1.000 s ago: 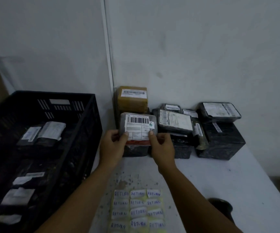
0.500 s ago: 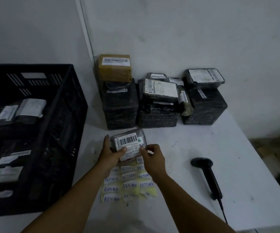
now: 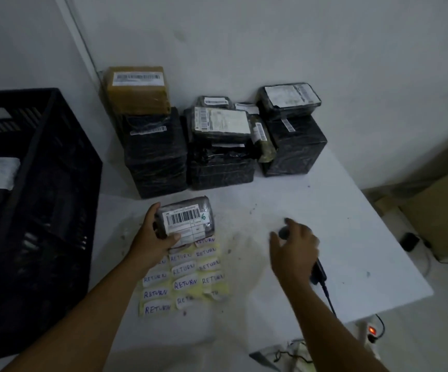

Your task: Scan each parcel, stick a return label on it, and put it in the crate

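Left hand (image 3: 151, 238): I am gripping the parcel (image 3: 186, 221), barcode up, above the return labels (image 3: 183, 277).
Right hand (image 3: 294, 249): I am hovering it, fingers spread, over the scanner (image 3: 318, 271).
Crate (image 3: 56, 183): standing at left.

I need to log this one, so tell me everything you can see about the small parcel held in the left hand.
The small parcel is a rounded grey packet in shiny plastic wrap, with a white shipping label bearing a barcode facing up. The left hand grips its left and near edges, holding it tilted over the top of the sheet of RETURN labels.
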Motion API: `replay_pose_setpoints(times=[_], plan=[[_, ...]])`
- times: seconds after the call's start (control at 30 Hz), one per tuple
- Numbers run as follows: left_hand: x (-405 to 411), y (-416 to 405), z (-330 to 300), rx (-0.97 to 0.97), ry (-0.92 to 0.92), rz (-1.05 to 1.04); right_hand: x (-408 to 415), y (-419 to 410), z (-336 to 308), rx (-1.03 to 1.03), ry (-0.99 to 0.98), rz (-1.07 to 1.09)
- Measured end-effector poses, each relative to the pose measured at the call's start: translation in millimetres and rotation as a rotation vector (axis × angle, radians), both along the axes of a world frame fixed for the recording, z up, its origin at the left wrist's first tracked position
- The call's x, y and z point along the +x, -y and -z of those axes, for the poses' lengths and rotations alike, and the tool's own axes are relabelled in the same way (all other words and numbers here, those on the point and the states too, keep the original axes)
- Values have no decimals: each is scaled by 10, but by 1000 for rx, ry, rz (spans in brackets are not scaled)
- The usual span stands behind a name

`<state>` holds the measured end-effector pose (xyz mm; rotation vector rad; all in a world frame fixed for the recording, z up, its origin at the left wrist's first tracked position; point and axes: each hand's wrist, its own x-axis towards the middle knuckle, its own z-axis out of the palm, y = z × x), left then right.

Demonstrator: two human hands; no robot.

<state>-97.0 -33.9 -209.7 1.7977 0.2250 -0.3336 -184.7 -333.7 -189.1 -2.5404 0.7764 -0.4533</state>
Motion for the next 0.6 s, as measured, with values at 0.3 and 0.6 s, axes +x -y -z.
replay_pose_setpoints(times=[0.3, 0.6], plan=[[-51, 41, -61, -7, 0, 48, -150, 669, 228, 301, -487, 177], [-56, 64, -119, -21, 86, -40, -91, -127, -377, 758, -299, -210]])
